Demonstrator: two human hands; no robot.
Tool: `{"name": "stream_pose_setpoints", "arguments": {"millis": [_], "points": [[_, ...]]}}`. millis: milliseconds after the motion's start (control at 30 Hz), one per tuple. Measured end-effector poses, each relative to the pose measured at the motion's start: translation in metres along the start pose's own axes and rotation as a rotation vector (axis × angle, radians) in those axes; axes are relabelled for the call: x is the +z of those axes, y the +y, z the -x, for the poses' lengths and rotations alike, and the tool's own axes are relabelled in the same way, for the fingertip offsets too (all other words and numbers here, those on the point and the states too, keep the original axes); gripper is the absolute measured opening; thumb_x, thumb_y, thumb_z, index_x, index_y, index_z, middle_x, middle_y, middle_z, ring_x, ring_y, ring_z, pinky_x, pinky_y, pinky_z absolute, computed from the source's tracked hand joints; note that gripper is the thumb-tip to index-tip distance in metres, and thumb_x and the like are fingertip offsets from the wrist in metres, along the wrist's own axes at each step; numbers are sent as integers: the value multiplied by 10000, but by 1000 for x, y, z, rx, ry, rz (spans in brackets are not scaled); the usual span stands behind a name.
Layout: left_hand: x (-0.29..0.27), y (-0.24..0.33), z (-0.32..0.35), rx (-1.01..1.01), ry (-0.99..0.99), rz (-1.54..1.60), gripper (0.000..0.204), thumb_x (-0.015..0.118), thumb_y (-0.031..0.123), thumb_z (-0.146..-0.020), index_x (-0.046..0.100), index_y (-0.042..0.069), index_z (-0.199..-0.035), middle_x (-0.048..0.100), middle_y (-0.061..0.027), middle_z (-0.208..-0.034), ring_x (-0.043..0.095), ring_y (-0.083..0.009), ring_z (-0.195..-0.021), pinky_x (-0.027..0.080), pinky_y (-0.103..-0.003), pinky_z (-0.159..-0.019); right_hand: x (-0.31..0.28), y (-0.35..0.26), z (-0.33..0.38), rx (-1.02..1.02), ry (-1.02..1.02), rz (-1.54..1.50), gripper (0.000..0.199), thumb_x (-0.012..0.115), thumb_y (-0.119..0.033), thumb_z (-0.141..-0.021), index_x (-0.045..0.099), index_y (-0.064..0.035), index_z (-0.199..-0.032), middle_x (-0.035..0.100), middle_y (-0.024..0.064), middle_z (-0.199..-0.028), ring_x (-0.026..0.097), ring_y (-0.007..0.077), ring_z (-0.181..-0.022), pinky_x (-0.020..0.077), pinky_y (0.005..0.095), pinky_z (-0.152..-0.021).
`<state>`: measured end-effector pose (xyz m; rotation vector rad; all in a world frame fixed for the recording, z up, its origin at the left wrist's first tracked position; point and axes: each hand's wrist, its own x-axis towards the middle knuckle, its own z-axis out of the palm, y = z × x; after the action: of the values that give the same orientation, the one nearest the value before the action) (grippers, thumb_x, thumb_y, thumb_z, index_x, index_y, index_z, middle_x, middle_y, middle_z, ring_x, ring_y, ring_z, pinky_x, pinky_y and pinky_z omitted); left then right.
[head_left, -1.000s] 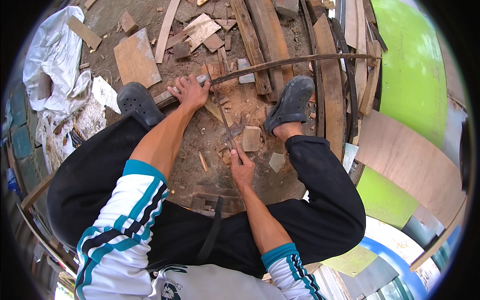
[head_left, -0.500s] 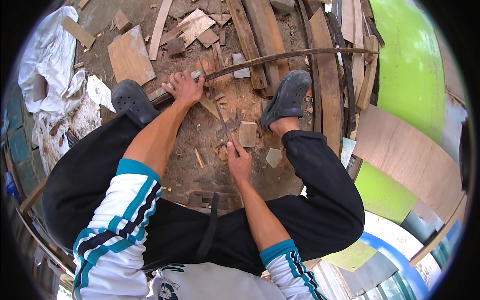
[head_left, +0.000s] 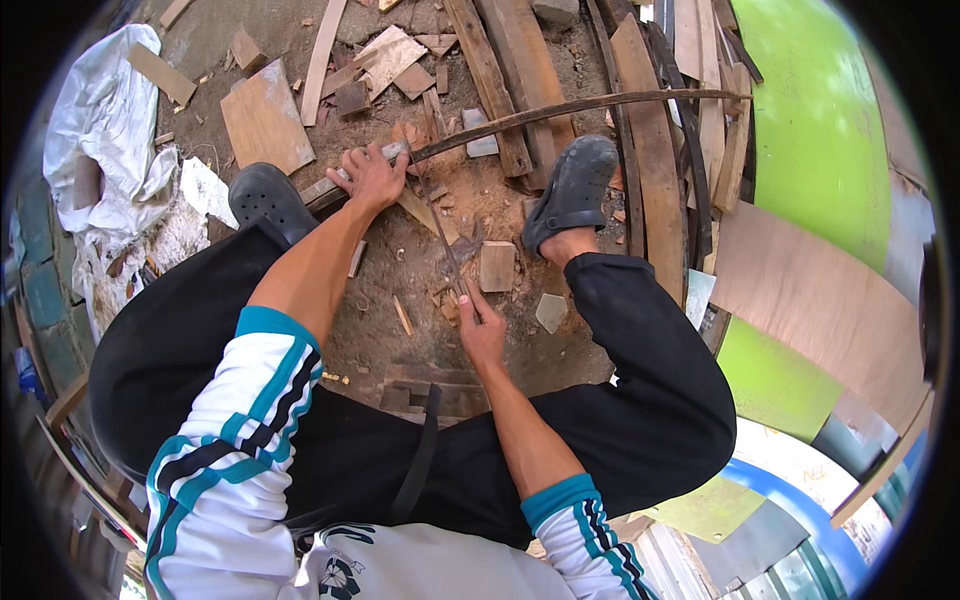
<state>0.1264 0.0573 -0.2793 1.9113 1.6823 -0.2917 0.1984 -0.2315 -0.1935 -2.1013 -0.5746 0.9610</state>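
A long, dark, curved wooden strip [head_left: 560,112] runs from the far right down to the middle left. My left hand [head_left: 368,178] grips its left end, fingers over the wood beside a pale block-like piece. In my right hand [head_left: 482,328] is a thin saw [head_left: 440,232], its narrow blade seen nearly edge-on. The blade slants up and left from my fist and meets the strip just right of my left hand. Its handle is mostly hidden by my fingers. Below the crossing lie reddish dust and a small wooden block [head_left: 497,267].
My feet in dark clogs [head_left: 578,190] flank the work. Old planks [head_left: 648,150] lie at the far right, beside a green panel [head_left: 815,150] and a plywood sheet [head_left: 820,295]. Wood scraps [head_left: 268,118] and a white sack [head_left: 95,130] lie at the left.
My right hand has drawn the saw slightly back toward me, so less blade shows beyond the strip. My left hand keeps its grip on the wood.
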Motion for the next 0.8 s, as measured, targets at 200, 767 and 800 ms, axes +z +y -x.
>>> {"name": "stream_pose_setpoints", "arguments": {"millis": [200,767,800], "points": [[-10,-17,-8,75,-47,17,639,378,562,-985,372,131,-1457,339,-223,-1493,190,-401,-1449,35,-691,-1114,-21,-30,-6,68,160,-29,407,626,-301,-975,661,-6,-1252,715,141,-890,666,189,-788,503,321,-697],[-52,-58,2,224,-69,-29,489,458,502,-997,519,193,-1371,574,-221,-1324,528,-433,-1231,407,-583,-1016,-187,-195,66,242,-11,-300,446,619,-230,-995,560,21,-1359,480,-47,-658,424,34,-550,360,203,-508],[-52,-63,1,249,-41,-27,477,464,494,-997,527,193,-1362,585,-226,-1301,539,-435,-1213,416,-577,-1009,-181,-193,63,254,-4,-309,441,619,-231,-996,565,21,-1354,482,-47,-655,424,35,-549,361,206,-507]]}}
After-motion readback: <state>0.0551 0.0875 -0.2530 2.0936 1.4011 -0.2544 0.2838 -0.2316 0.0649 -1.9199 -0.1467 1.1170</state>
